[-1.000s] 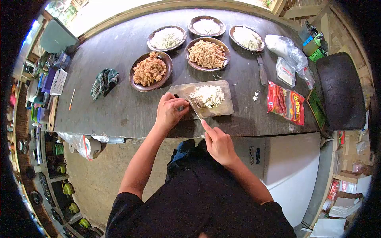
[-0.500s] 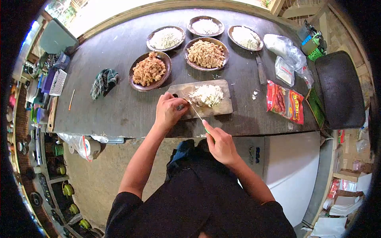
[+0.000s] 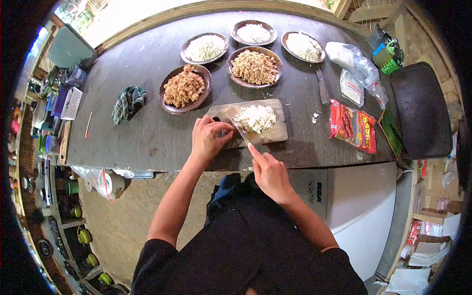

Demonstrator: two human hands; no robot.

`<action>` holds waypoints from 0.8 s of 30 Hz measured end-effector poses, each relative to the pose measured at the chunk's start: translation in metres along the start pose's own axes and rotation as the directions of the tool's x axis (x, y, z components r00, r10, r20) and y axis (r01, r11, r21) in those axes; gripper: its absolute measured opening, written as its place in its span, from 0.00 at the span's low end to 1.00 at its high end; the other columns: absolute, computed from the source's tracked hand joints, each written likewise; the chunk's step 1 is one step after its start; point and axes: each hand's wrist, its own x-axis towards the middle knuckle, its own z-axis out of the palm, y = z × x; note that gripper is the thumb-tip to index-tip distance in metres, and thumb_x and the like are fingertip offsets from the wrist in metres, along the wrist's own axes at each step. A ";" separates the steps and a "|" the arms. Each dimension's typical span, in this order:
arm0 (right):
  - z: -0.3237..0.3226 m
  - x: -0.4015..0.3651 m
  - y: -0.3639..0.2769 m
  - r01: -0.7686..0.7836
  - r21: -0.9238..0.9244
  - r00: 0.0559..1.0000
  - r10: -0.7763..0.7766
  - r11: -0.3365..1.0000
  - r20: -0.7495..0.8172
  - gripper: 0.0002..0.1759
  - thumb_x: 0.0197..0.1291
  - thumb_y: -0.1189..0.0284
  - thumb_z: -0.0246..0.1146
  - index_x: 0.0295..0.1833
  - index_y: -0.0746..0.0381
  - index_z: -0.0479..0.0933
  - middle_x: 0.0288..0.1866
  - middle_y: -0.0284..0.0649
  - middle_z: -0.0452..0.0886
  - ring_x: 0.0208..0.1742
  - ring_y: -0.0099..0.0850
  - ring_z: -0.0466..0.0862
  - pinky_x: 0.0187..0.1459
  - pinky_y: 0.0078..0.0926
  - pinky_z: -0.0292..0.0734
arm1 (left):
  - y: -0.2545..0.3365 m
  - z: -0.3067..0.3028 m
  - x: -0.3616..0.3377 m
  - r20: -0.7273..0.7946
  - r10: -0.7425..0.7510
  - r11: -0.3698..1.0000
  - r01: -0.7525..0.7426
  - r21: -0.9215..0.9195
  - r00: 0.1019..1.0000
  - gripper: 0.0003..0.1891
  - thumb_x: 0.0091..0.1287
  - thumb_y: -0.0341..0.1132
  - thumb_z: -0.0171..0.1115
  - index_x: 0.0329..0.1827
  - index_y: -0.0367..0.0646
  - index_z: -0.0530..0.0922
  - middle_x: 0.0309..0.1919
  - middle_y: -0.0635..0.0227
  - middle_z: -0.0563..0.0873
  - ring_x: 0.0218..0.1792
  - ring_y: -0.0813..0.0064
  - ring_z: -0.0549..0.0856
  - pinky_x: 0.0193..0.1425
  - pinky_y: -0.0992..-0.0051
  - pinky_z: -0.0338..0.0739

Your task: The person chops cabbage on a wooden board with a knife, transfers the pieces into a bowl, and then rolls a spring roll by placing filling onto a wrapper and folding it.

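**Where Knife Meets Board**

As the right hand [image 3: 270, 174] clamps a thin steel-bladed knife [image 3: 241, 133], its tip rests on the pale rectangular wooden cutting board [image 3: 276, 133] beside a white shredded heap [image 3: 254, 119]. Left hand [image 3: 209, 137]: fingers curled on the board, contents hidden.

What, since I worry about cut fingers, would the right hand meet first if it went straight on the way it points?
Probably the near edge of the cutting board, then the chopped white pile beside the left hand. The right hand points up-left along its knife. Height is unclear.
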 end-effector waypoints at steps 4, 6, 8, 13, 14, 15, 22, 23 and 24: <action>-0.005 -0.008 0.000 -0.027 0.005 0.999 0.027 1.000 -0.023 0.30 0.69 0.75 0.64 0.77 0.53 0.73 0.30 0.48 0.77 0.30 0.50 0.82 0.33 0.49 0.78 | -0.003 0.002 -0.001 -0.025 0.028 1.000 -0.028 -0.005 0.999 0.07 0.53 0.38 0.80 0.35 0.55 0.92 0.33 0.78 0.92 0.36 0.71 0.81 0.50 0.69 0.73; -0.005 -0.012 0.000 0.021 0.048 1.000 -0.021 0.999 0.001 0.30 0.70 0.74 0.63 0.78 0.55 0.72 0.31 0.48 0.77 0.28 0.52 0.83 0.33 0.50 0.81 | -0.004 0.002 -0.002 -0.021 0.027 1.000 -0.027 0.001 0.999 0.08 0.53 0.38 0.80 0.35 0.55 0.92 0.33 0.78 0.92 0.36 0.71 0.81 0.50 0.69 0.73; -0.003 -0.011 0.001 0.024 0.060 1.000 -0.024 0.998 0.003 0.30 0.70 0.74 0.63 0.78 0.55 0.72 0.31 0.48 0.77 0.29 0.52 0.83 0.33 0.50 0.81 | -0.004 0.001 -0.002 -0.010 0.027 1.000 -0.027 0.008 1.000 0.08 0.53 0.38 0.80 0.36 0.54 0.92 0.33 0.78 0.92 0.37 0.70 0.81 0.50 0.69 0.73; 0.000 -0.008 0.001 0.025 0.081 1.000 -0.026 0.996 0.009 0.31 0.70 0.75 0.62 0.78 0.55 0.71 0.31 0.49 0.77 0.29 0.53 0.83 0.33 0.51 0.81 | -0.004 0.001 -0.001 -0.002 0.022 1.000 -0.022 0.004 1.000 0.09 0.53 0.37 0.80 0.37 0.54 0.92 0.35 0.78 0.93 0.37 0.70 0.81 0.50 0.69 0.73; 0.001 -0.007 0.002 0.022 0.073 1.000 -0.023 0.997 0.010 0.31 0.70 0.75 0.62 0.78 0.55 0.71 0.31 0.49 0.78 0.29 0.53 0.83 0.33 0.51 0.81 | -0.003 0.000 -0.001 0.004 0.027 1.000 -0.027 0.008 1.000 0.08 0.53 0.37 0.80 0.36 0.54 0.92 0.35 0.78 0.93 0.37 0.71 0.81 0.50 0.69 0.73; 0.002 -0.006 0.002 0.019 0.063 1.000 -0.020 0.998 0.009 0.31 0.70 0.75 0.62 0.78 0.55 0.71 0.31 0.49 0.78 0.29 0.53 0.83 0.33 0.51 0.81 | -0.001 -0.001 0.000 0.006 0.030 1.000 -0.030 0.006 1.000 0.08 0.53 0.37 0.80 0.36 0.54 0.92 0.35 0.78 0.93 0.37 0.71 0.81 0.50 0.69 0.73; 0.003 -0.003 0.006 0.025 0.057 0.999 -0.023 0.998 -0.024 0.31 0.71 0.74 0.62 0.78 0.54 0.71 0.31 0.48 0.78 0.29 0.52 0.83 0.32 0.50 0.81 | 0.001 -0.005 0.001 -0.027 0.068 0.998 -0.068 0.004 0.997 0.07 0.54 0.36 0.79 0.35 0.52 0.92 0.37 0.78 0.94 0.39 0.70 0.80 0.52 0.69 0.74; 0.003 -0.005 0.007 0.028 0.065 0.999 -0.025 0.998 -0.041 0.31 0.71 0.74 0.62 0.78 0.53 0.70 0.31 0.48 0.78 0.29 0.52 0.83 0.33 0.50 0.81 | 0.001 -0.004 0.001 -0.024 0.071 0.997 -0.071 -0.018 0.997 0.07 0.53 0.35 0.79 0.35 0.52 0.92 0.36 0.78 0.94 0.39 0.69 0.80 0.53 0.69 0.74; 0.001 -0.007 0.008 0.032 0.072 0.998 -0.027 0.997 -0.058 0.31 0.71 0.74 0.62 0.79 0.53 0.70 0.31 0.48 0.78 0.30 0.52 0.83 0.33 0.50 0.81 | 0.002 -0.005 0.002 -0.026 0.069 0.997 -0.069 -0.018 0.997 0.07 0.53 0.35 0.79 0.35 0.52 0.92 0.36 0.78 0.94 0.39 0.69 0.80 0.53 0.69 0.74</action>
